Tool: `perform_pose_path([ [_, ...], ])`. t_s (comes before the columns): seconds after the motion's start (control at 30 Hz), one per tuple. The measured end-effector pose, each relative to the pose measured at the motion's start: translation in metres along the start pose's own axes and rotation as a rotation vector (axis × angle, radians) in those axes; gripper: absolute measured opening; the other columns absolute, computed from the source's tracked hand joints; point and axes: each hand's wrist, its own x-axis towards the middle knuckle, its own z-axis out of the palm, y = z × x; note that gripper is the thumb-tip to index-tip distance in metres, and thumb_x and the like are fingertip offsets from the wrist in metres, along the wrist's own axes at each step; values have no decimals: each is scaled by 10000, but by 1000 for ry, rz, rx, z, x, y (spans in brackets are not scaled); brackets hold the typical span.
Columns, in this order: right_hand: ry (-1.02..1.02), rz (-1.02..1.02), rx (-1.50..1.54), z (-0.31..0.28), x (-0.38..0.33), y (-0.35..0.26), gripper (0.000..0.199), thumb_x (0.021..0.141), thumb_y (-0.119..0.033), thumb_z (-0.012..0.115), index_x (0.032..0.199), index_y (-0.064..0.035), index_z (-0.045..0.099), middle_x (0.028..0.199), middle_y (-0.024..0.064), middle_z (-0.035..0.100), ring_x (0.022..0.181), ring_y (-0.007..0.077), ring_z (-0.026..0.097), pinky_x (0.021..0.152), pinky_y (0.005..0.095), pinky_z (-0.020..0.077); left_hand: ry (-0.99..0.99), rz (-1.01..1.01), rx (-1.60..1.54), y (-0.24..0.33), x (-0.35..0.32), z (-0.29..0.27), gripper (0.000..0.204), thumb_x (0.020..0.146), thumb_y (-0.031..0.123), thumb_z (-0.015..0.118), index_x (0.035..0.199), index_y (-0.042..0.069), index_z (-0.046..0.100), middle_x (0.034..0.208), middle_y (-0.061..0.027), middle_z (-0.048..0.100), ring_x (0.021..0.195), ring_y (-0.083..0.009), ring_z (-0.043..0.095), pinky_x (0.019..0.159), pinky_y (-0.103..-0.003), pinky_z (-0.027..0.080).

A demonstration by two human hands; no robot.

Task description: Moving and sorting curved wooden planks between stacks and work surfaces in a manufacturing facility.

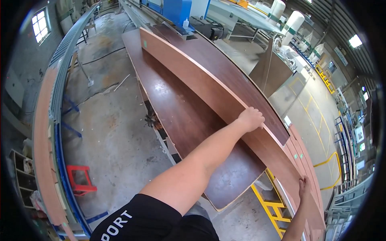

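Note:
A long reddish-brown wooden board [201,82] stands on its edge, running from the far end of a dark brown worktop [173,106] toward my right side. My left hand [251,119], at the end of my outstretched arm, has its fingers curled over the board's upper edge near the middle. Closer to me on the right, my right hand [304,186] grips the same board, its thumb side against the edge. A small green mark [145,43] shows at the board's far end. The fingers behind the board are partly hidden.
Several flat boards [299,154] lie beyond the board on the right. A yellow metal frame [273,207] is below the worktop's near right corner. On the left, a red plastic stool [81,179] stands beside a long roller conveyor [60,88]. Blue machinery [177,12] stands at the back.

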Motion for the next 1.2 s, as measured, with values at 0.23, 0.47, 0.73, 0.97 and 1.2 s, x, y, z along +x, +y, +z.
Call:
perform_pose_path([
  [0.23,99,-134,-68,45,34,-140,410,810,-192,678,1170,-12,599,1060,198,631,998,360,598,906,429,461,226,152,-98,-42,-27,2,296,854,422,606,814,132,644,821,-41,662,857,-232,635,770,-378,468],
  [0.47,96,-334,9,91,90,-329,419,805,-238,699,1157,-36,594,908,141,619,849,340,593,752,421,460,17,131,140,-148,-45,-43,350,897,466,550,911,140,677,873,-46,687,855,-225,657,743,-369,478],
  [0.73,147,-250,92,142,127,-480,309,798,-205,729,1030,-10,669,720,132,585,655,285,594,641,373,471,112,120,87,-338,-114,-99,290,846,434,611,816,146,592,745,-21,628,764,-218,634,710,-352,470],
  [0.97,124,-274,179,179,160,-590,280,740,-189,780,912,-13,646,665,135,545,599,279,558,590,360,444,153,88,122,-470,-157,-148,248,836,396,629,817,157,569,779,-2,597,793,-202,595,793,-340,452],
  [1.2,188,-377,311,222,199,-727,310,717,-210,809,901,-16,652,707,123,602,605,266,583,597,353,465,111,189,-2,-572,-176,-170,227,861,369,626,816,152,575,755,-1,585,724,-195,589,701,-320,462],
])
